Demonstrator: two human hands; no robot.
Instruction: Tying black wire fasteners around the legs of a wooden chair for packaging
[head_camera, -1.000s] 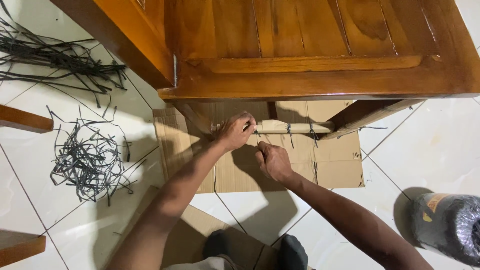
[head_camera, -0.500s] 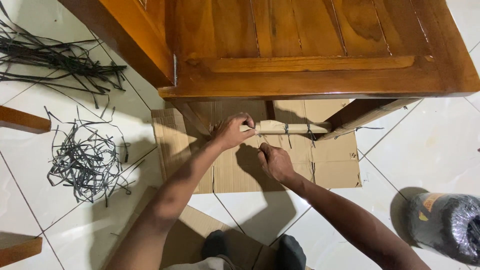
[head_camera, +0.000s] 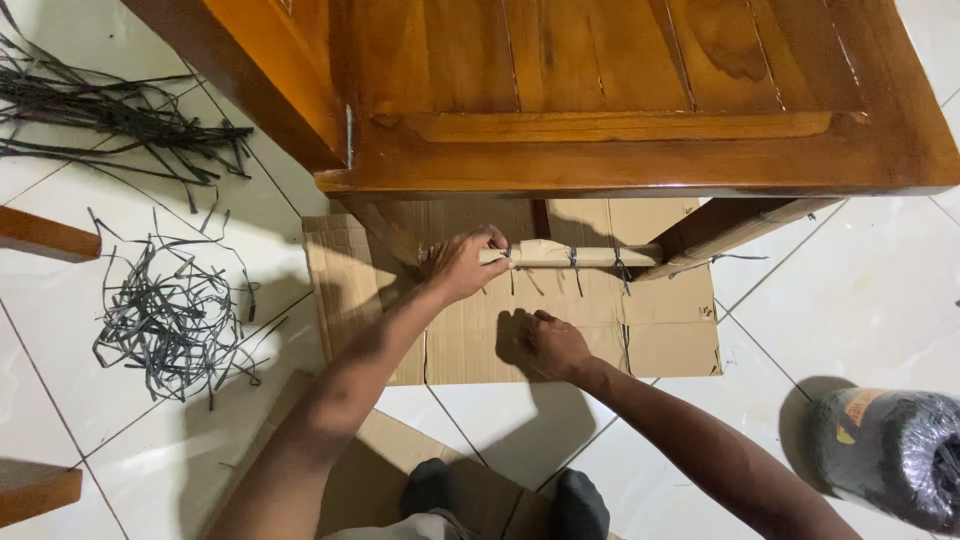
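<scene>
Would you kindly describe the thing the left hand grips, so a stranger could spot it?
Look under the wooden door, above the cardboard. The left hand grips a pale wrapped rail lying crosswise. Unlike the dark legs beside it, dark strips tie it around.

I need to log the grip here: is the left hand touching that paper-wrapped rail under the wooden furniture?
Touching. The head view shows the left hand with its fingers closed around the end of the paper-wrapped rail, with no gap between them.

- I'm seeing the wrapped rail (head_camera: 580, 256) lying under the table (head_camera: 640, 150), above the cardboard sheet (head_camera: 660, 340).
- My left hand (head_camera: 462, 265) is gripping its left end; my right hand (head_camera: 552, 342) is resting on the cardboard.
- Cut strips (head_camera: 175, 315) are lying far left, a roll (head_camera: 890, 455) far right.
</scene>
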